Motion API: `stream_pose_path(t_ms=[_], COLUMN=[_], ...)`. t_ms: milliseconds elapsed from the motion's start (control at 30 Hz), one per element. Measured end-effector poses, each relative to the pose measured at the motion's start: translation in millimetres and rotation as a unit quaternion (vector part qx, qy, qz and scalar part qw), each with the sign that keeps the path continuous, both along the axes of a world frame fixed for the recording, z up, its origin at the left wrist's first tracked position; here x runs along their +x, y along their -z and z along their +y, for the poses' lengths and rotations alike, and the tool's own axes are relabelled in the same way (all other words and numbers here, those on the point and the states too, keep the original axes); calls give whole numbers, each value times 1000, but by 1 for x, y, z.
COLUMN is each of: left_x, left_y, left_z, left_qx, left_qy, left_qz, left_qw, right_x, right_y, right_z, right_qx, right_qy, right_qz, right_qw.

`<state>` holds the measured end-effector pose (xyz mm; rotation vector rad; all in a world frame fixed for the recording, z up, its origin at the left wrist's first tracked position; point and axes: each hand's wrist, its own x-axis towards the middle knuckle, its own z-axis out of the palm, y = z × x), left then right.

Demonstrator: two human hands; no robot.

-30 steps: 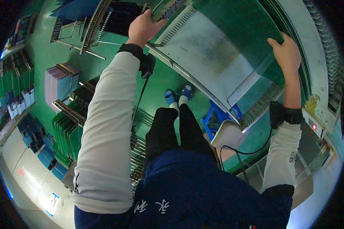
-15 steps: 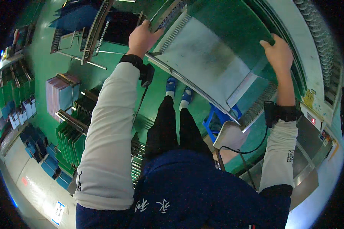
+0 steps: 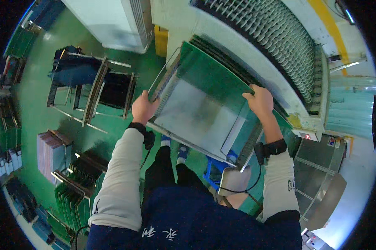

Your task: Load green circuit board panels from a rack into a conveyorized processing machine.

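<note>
Ahead of me stands a metal slotted rack with comb-like sides, holding several upright green panels. The nearest panel is a flat green sheet with a pale, shiny sheet below it in the rack. My left hand is closed round the rack's left side rail; some of its fingers are hidden. On the right, my right hand pinches the green panel's upper right edge, thumb on the near face, the other fingers behind it and mostly out of sight.
A machine with rows of rollers runs along the far right. Left on the green floor are an open rack, a stack of pale panels and racked green boards. A blue stool stands below the rack.
The view has shifted, so the rack and both hands sit lower and more to the left, and more of the roller machine shows. Both hands keep their hold.
</note>
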<state>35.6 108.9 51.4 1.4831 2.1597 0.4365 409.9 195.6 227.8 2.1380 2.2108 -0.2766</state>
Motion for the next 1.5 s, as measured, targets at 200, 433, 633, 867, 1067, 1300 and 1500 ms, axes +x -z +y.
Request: stream_pose_path(t_ms=[200,433,633,867,1067,1300,1500], left_x=[-3,-6,-1,-4,-7,-9,3], left_y=[-1,-3,-4,0,-7,21,-7], left_z=[-2,2,2,-1,2,-3,2], left_qx=[-4,-16,-21,11,-16,68,2], left_qy=[11,12,6,12,6,-5,-9], left_qz=[8,-8,-32,-24,-24,28,34], left_qw=[1000,1000,999,1000,1000,997,999], right_x=[5,78,183,175,93,79,111], right_y=[-114,-245,-229,-128,-98,-63,-58], right_z=[-6,-38,-67,-22,68,165,214], right_qx=[46,98,197,157,111,90,-54], right_qy=[-5,130,236,217,317,283,312], right_qz=[-7,347,676,675,867,877,784], right_qw=[999,924,670,687,369,378,534])
